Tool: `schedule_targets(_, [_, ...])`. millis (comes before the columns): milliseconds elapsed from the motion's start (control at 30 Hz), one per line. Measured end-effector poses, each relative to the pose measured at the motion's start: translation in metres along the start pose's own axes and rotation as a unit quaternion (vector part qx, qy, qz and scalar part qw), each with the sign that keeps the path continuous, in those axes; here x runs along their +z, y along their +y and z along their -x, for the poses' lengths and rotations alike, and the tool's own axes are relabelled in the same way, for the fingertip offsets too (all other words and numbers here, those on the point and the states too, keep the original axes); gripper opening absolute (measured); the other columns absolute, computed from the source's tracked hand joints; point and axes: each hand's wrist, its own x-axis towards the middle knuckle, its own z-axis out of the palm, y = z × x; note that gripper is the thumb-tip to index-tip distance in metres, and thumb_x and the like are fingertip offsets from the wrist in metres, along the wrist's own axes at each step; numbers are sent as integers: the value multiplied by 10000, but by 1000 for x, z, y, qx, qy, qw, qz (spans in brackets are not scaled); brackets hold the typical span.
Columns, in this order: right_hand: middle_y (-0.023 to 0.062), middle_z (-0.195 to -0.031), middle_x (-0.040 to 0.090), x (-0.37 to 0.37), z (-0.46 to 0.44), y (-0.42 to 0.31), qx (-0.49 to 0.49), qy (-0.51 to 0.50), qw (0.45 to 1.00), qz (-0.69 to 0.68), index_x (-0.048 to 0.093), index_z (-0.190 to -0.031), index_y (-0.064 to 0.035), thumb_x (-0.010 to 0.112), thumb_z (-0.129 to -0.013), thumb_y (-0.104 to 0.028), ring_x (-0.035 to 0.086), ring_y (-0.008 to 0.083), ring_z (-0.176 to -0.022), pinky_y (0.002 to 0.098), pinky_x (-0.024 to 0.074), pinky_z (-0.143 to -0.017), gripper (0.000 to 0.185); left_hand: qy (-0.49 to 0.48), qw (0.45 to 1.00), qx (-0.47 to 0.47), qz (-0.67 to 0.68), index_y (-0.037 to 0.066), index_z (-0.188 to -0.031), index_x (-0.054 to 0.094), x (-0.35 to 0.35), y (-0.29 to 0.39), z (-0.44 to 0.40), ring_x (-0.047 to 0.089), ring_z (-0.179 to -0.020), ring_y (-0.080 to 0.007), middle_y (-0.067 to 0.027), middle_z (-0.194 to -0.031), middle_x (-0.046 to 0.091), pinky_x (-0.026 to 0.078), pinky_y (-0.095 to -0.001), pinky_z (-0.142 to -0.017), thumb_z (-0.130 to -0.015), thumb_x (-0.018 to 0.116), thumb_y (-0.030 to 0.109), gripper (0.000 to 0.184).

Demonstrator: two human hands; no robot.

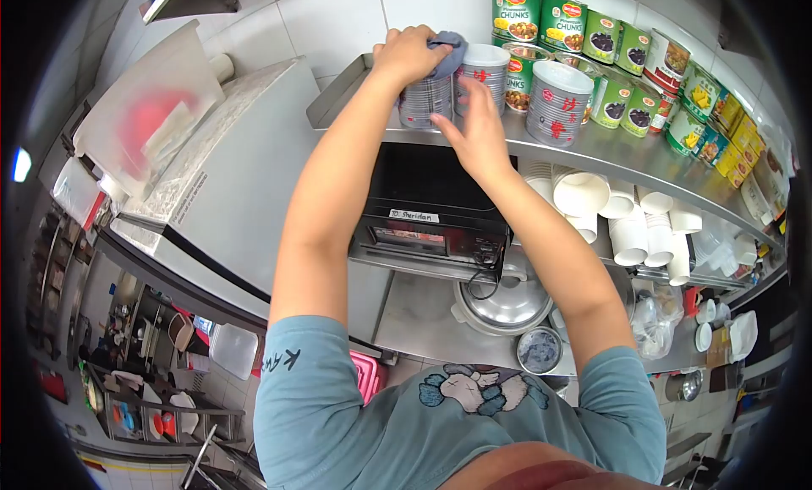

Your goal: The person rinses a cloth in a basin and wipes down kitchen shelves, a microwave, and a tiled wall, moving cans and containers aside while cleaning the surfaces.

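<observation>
On the upper steel shelf (609, 152) stand large silver cans with red writing. My left hand (408, 57) is on top of the leftmost silver can (423, 104), pressing a bunched grey-blue cloth (451, 52) against its top. My right hand (475, 131) is at the front of the cans, its fingers apart, with the thumb near the lower right side of that leftmost can. Whether the thumb touches it I cannot tell. Just behind my right fingers is a second silver can (486, 67) with a white lid. A third silver can (559, 104) stands farther right.
Stacked green food cans (562, 23) line the wall to the right. Below the shelf are a black microwave-like appliance (431, 228), stacked white cups (630, 235) and a lidded metal pot (505, 302). A metal tray (338, 99) lies left of the cans, near a steel cabinet (245, 160).
</observation>
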Motion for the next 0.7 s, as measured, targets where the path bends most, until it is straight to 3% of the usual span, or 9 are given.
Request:
schedule_targets(167, [237, -1371, 460, 51, -10, -12, 71, 1, 992, 104, 374, -1427, 12, 827, -760, -235, 519, 426, -1207, 436, 465, -1009, 843, 66, 991, 68, 90, 97, -1284, 600, 2, -5, 40, 557, -1217, -286, -139, -1237, 655, 408, -436, -1011, -974, 566, 328, 388])
schedule_targets(200, [248, -1364, 466, 50, -11, -26, 73, -1, 989, 127, 383, -1402, 36, 852, -727, -240, 517, 426, -1218, 438, 466, -1007, 867, 73, 962, 60, 258, 66, -1274, 591, 3, -10, 48, 589, -1147, -283, -151, -1197, 664, 439, -412, -972, -991, 542, 268, 351])
schedule_targets(300, [259, -1337, 496, 70, -24, -16, 57, -61, 994, 72, 359, -1360, 59, 934, -598, -262, 526, 420, -1224, 445, 475, -999, 1008, 105, 785, -80, 606, 5, -1299, 530, -15, -19, 69, 616, -1042, -188, -106, -1152, 643, 506, -325, -885, -1058, 412, 162, 311])
schedule_targets(367, [232, -1312, 535, 80, -34, -24, 233, 34, 971, 30, 320, -1367, 13, 964, -540, -285, 561, 395, -1191, 440, 493, -981, 1090, 189, 682, -111, 698, 25, -1312, 512, -6, -78, 57, 622, -1085, -219, -114, -1199, 633, 511, -387, -945, -1062, 397, 179, 316])
schedule_targets(400, [235, -1321, 542, 82, -41, -24, 270, 10, 962, 30, 276, -1389, -1, 981, -500, -310, 574, 370, -1197, 441, 501, -977, 1176, 230, 600, -166, 748, 1, -1202, 599, -13, -92, 59, 639, -1096, -244, -128, -1182, 666, 506, -400, -980, -1025, 475, 192, 288])
schedule_targets(433, [235, -1321, 542, 82, -43, -23, 272, 10, 962, 30, 276, -1389, -1, 981, -500, -310, 574, 370, -1197, 441, 501, -977, 1176, 231, 571, -228, 754, 24, -1190, 626, -17, -108, 61, 639, -1099, -251, -120, -1159, 678, 504, -430, -980, -1022, 470, 230, 308])
schedule_targets(500, [234, -1332, 546, 80, -43, -18, 239, -49, 969, 39, 277, -1400, 8, 983, -495, -305, 581, 356, -1206, 438, 504, -978, 1190, 196, 508, -151, 825, 47, -1186, 645, -12, -139, 73, 645, -1078, -251, -104, -1135, 689, 518, -442, -943, -1009, 490, 316, 357])
schedule_targets(633, [264, -1335, 559, 75, -41, -15, 236, -79, 969, 16, 271, -1430, 56, 978, -461, -389, 584, 365, -1227, 412, 484, -1022, 1279, 12, 454, -45, 890, 64, -1203, 648, 14, -194, 99, 652, -1050, -250, -95, -1143, 691, 528, -429, -909, -993, 499, 374, 403])
schedule_targets(700, [260, -1329, 557, 79, -34, -2, 197, -38, 980, 0, 303, -1422, 60, 964, -464, -403, 585, 369, -1217, 417, 482, -1025, 1252, 182, 513, -191, 817, 58, -1197, 647, 14, -176, 103, 656, -1023, -244, -95, -1140, 693, 530, -388, -880, -984, 519, 364, 395])
